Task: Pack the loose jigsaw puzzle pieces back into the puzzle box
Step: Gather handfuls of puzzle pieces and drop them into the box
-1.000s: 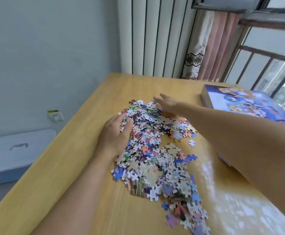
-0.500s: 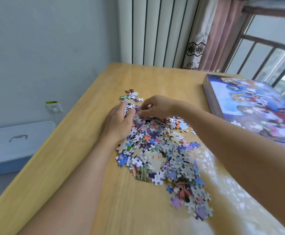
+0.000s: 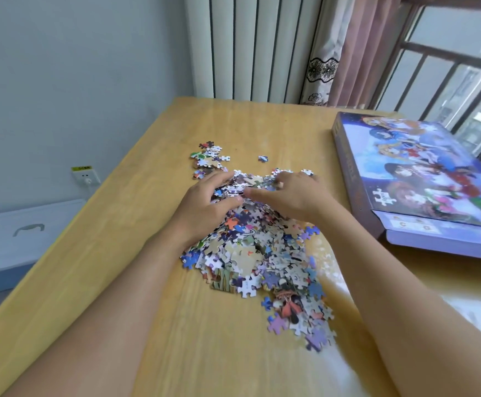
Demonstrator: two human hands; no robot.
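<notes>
Wooden table (image 3: 153, 282), puzzle pieces (image 3: 262, 253), box (image 3: 405, 179)

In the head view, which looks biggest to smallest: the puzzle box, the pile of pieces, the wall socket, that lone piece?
1. Puzzle box
2. Pile of pieces, close behind
3. Wall socket
4. Lone piece

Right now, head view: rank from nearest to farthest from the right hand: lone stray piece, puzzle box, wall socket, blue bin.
From the right hand:
1. Lone stray piece, just beyond the hand on the table.
2. Puzzle box, to its right, on the table's edge by the window.
3. Wall socket, far left on the wall.
4. Blue bin, on the floor at far left.
</notes>
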